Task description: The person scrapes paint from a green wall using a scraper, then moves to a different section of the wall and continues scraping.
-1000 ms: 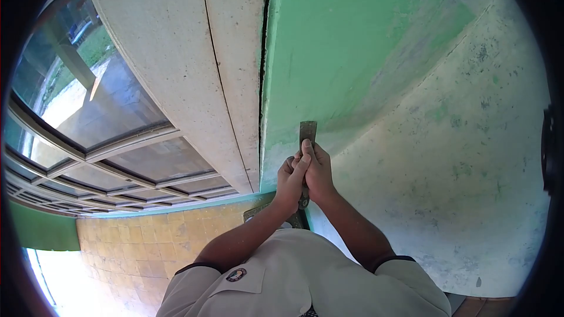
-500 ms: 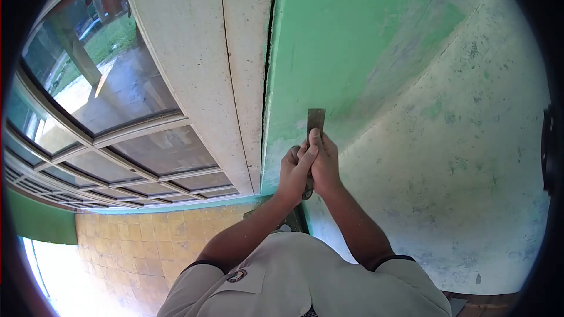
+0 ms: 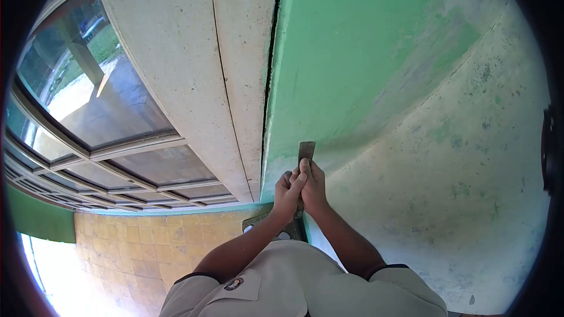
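My left hand (image 3: 286, 192) and my right hand (image 3: 314, 186) are clasped together around the handle of a metal scraper (image 3: 305, 152). Its flat blade lies against the wall, right at the border between the green paint (image 3: 346, 53) and the bare whitish scraped area (image 3: 446, 188). My right index finger presses along the back of the blade. Most of the handle is hidden inside my hands.
A pale window frame (image 3: 200, 82) with several glass panes (image 3: 88, 82) runs down the left beside the wall. Yellow floor tiles (image 3: 141, 246) lie below. My light shirt (image 3: 294, 282) fills the bottom of the view.
The scraper and both hands have come down the wall, from higher on the green paint back to the edge of the scraped area.
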{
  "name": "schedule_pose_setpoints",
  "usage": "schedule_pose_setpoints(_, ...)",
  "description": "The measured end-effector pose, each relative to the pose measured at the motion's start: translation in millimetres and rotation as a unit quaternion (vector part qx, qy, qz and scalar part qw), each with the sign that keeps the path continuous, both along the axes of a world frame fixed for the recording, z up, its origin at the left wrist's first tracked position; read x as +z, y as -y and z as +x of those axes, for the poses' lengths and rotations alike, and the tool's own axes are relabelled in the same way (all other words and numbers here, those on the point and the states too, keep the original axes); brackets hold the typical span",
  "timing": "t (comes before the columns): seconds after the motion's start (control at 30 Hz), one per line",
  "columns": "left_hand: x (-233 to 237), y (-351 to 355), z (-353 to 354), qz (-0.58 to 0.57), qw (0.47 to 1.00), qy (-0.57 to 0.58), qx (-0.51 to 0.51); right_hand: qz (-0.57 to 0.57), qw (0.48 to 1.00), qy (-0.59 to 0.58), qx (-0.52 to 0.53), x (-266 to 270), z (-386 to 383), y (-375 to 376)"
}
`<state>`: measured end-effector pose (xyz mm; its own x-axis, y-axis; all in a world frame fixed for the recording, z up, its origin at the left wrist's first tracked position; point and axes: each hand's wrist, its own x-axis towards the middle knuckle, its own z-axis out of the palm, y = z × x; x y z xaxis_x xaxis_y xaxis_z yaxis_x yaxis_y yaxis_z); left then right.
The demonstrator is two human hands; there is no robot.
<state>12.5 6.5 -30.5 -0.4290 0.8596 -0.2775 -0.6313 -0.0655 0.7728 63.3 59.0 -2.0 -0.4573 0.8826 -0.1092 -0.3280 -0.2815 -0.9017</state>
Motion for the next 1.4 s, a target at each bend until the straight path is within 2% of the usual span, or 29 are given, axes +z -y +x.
schedule_pose_setpoints(0.23, 24, -6, -5, -0.007, 0.999, 0.035, -0.012, -0.035, 0.999, 0.015, -0.015, 22, -4, -2)
schedule_pose_setpoints(0.3, 25, -7, -3, -0.006, 0.999, 0.047, -0.018, -0.008, 1.000, 0.019, -0.002, 20, -2, -4)
schedule_pose_setpoints(0.33, 26, -10, -6, -0.003, 1.000, 0.013, -0.014, -0.010, 1.000, 0.020, -0.005, 27, -5, -5)
schedule_pose_setpoints(0.4, 47, -21, -15, -0.002, 1.000, -0.020, -0.010, 0.047, 0.998, -0.007, -0.038, 53, -10, -10)
schedule_pose_setpoints(0.43, 77, -26, -21, 0.061, 0.997, -0.040, -0.025, 0.043, 0.998, -0.005, -0.042, 76, -11, -13)
schedule_pose_setpoints(0.47, 94, -28, -24, 0.128, 0.989, -0.061, -0.038, 0.102, 0.995, -0.003, -0.025, 104, -11, -17)
schedule_pose_setpoints(0.5, 96, -26, -20, 0.130, 0.989, -0.062, -0.040, 0.162, 0.987, -0.004, -0.008, 119, -10, -18)
schedule_pose_setpoints(0.53, 99, -26, -15, 0.127, 0.990, -0.053, -0.035, 0.170, 0.985, -0.007, -0.009, 121, -9, -17)
schedule_pose_setpoints(0.6, 96, -23, -11, 0.134, 0.990, -0.046, -0.029, 0.109, 0.994, 0.001, -0.029, 114, -4, -9)
schedule_pose_setpoints(0.67, 70, -14, -10, 0.054, 0.992, -0.046, -0.105, 0.107, 0.993, 0.012, -0.044, 88, 1, -7)
schedule_pose_setpoints(0.77, 44, -6, -2, 0.031, 0.996, -0.002, -0.085, 0.032, 0.999, 0.023, -0.016, 60, 7, -2)
schedule_pose_setpoints(0.83, 36, 0, 1, 0.017, 0.997, 0.007, -0.079, 0.016, 1.000, 0.027, 0.002, 41, 10, 1)
schedule_pose_setpoints(0.9, 32, 3, 4, -0.010, 0.999, 0.021, -0.025, -0.005, 0.999, 0.033, 0.015, 32, 10, 5)
schedule_pose_setpoints(1.0, 8, 9, 6, -0.035, 0.999, 0.024, -0.022, -0.031, 0.998, 0.050, 0.024, 14, 12, 10)
schedule_pose_setpoints(1.07, -2, 10, 2, -0.046, 0.998, 0.009, -0.040, -0.030, 0.998, 0.049, 0.021, 12, 10, 9)
schedule_pose_setpoints(1.13, 7, 6, -3, -0.053, 0.997, -0.010, -0.059, -0.027, 0.998, 0.046, 0.018, 14, 4, 4)
schedule_pose_setpoints(1.2, 19, -3, -5, -0.015, 1.000, 0.016, -0.016, -0.025, 1.000, -0.005, 0.004, 16, -2, -1)
schedule_pose_setpoints(1.33, 22, -1, -3, -0.022, 0.999, 0.002, -0.026, -0.013, 1.000, 0.005, 0.012, 25, 4, 0)
schedule_pose_setpoints(1.4, 15, 1, -1, 0.018, 0.998, -0.017, -0.050, -0.035, 0.999, -0.005, 0.032, 28, 9, -1)
